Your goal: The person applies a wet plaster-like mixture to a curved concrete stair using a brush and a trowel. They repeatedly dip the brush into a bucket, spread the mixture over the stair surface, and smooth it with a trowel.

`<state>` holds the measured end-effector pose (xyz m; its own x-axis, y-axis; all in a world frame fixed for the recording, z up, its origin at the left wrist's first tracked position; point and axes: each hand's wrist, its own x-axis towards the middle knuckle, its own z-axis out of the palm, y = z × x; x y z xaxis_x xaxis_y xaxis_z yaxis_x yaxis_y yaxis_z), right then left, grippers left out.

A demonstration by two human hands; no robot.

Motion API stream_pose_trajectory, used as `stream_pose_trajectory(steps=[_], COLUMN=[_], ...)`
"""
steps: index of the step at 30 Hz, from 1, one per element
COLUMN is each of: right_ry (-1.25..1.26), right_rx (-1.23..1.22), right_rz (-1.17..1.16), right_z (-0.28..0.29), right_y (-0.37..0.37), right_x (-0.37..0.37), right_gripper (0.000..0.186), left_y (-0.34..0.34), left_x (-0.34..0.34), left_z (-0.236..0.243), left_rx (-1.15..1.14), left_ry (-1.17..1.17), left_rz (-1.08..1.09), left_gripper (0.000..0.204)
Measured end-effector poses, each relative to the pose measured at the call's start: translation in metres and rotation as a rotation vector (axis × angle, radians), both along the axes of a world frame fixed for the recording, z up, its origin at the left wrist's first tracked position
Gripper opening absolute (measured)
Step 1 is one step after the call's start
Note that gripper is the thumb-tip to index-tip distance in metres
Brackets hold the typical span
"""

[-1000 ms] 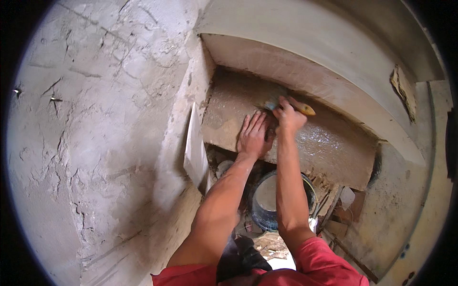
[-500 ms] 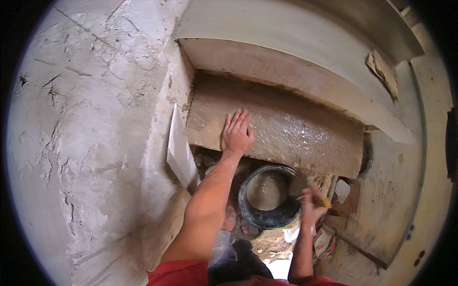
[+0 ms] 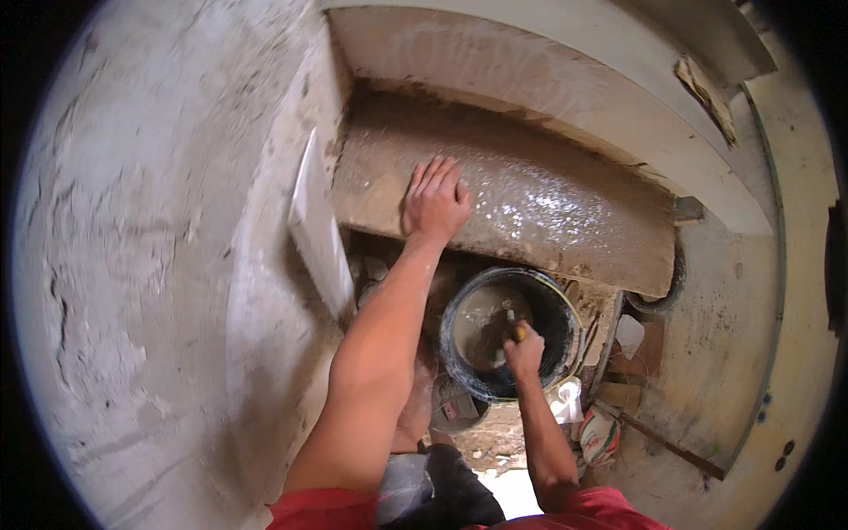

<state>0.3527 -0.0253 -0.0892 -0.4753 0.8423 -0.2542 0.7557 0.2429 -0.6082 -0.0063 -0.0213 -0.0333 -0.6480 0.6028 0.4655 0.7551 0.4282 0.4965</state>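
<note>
My left hand (image 3: 435, 203) rests with fingers stretched out on the wet, grey-brown surface of a ledge (image 3: 583, 225), near its front edge. Water glistens on the ledge to the right of that hand. In front of the ledge stands a black bucket (image 3: 560, 320), partly filled with grey, soupy mortar (image 3: 473, 316). My right hand (image 3: 526, 352) is over the bucket, closed around the yellowish handle of a trowel (image 3: 519, 334). Its metal neck points into the bucket; the blade is blurred and hard to separate from the mortar.
A pale flat panel (image 3: 320, 225) leans by the rough plastered wall (image 3: 141, 230) on the left. An upright light face (image 3: 530, 88) backs the ledge. Right of the bucket are a white and red bag (image 3: 600, 436), rubble and a strip (image 3: 662, 442) on the floor.
My right hand has brought the trowel from beyond the bucket's right rim to inside it. My left hand stays on the ledge. The whole view has shifted, with the ledge now higher.
</note>
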Motion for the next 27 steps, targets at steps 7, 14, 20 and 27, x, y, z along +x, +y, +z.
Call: stream_pose_trajectory(steps=[7, 14, 20, 27], right_ry=[0.634, 1.035, 0.689, 0.862], right_rx=[-0.172, -0.471, -0.285, -0.196], right_rz=[-0.343, 0.081, 0.016, 0.26], right_z=[0.164, 0.184, 0.149, 0.161], right_y=[0.025, 0.032, 0.037, 0.032], right_x=[-0.066, -0.313, -0.339, -0.323], right_gripper=[0.03, 0.031, 0.026, 0.03], left_y=[-0.022, -0.123, -0.233, -0.278], left_x=[0.009, 0.078, 0.145, 0.127], left_z=[0.003, 0.012, 0.06, 0.014], left_rx=[0.185, 0.145, 0.217, -0.007], left_ry=[-0.025, 0.085, -0.174, -0.23], left_rz=[-0.074, -0.166, 0.338, 0.628], left_gripper=[0.03, 0.03, 0.04, 0.03])
